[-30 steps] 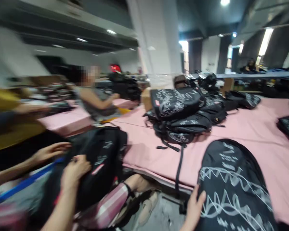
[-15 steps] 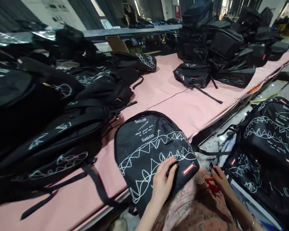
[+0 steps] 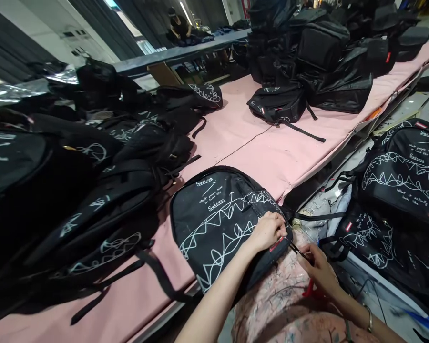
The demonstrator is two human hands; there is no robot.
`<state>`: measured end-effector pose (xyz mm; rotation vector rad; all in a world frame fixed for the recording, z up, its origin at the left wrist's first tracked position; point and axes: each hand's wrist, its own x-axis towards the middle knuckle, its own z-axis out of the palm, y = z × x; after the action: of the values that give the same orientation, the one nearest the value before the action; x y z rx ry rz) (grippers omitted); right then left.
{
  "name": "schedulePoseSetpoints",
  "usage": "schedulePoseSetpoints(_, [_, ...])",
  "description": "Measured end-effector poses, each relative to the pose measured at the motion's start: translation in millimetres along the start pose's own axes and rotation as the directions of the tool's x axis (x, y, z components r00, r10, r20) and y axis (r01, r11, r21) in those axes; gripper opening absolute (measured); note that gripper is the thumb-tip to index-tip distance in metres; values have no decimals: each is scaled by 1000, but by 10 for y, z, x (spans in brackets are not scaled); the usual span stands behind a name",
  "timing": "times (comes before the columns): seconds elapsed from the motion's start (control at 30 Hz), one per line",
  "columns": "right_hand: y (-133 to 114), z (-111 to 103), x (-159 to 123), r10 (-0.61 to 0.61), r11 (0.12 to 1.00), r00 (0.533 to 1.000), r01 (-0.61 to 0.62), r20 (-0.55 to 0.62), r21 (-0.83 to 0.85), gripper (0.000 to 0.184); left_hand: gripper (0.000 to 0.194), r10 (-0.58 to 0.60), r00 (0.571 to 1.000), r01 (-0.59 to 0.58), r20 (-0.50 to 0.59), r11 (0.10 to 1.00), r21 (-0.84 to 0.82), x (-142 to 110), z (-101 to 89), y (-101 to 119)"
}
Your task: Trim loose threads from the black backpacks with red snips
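Observation:
A black backpack with white scribbled lines and lettering lies on the pink-covered table edge in front of me. My left hand rests on its right side, fingers pinched together beside a red label that it partly covers. What those fingertips hold is too small to make out. Just right of the bag, my right hand is closed around small dark thread snips. Their tips point at the bag's edge, close to my left fingers.
Black backpacks crowd the table's left side. Another bag lies farther back, before a large pile of black bags. More printed backpacks lie at my right. A person works at a far table.
My left hand has slid up and right across the bag, its fingers now pinched. My right hand has brought the snips up and left to the bag's edge. The view has tilted slightly.

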<state>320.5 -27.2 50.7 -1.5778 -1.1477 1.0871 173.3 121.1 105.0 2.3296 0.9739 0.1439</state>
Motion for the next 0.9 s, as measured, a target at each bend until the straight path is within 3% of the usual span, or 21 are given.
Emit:
schedulePoseSetpoints(0.17, [-132, 56, -21, -23, 999, 1000, 23, 7, -39, 14, 13, -18, 1000, 18, 3, 999, -31, -25, 52, -45])
schedulePoseSetpoints(0.47, [31, 290, 69, -99, 984, 993, 88, -69, -152, 13, 11, -50, 999, 49, -13, 995, -89, -25, 61, -41])
schedulePoseSetpoints(0.63, [43, 317, 176, -153, 963, 987, 136, -55, -234, 13, 11, -52, 998, 48, -23, 991, -122, -8, 68, -42])
schedulePoseSetpoints(0.9, [-21, 231, 246, -101, 995, 995, 101, -24, -8, 13, 11, -76, 993, 52, -93, 969, -240, 2, 128, -80])
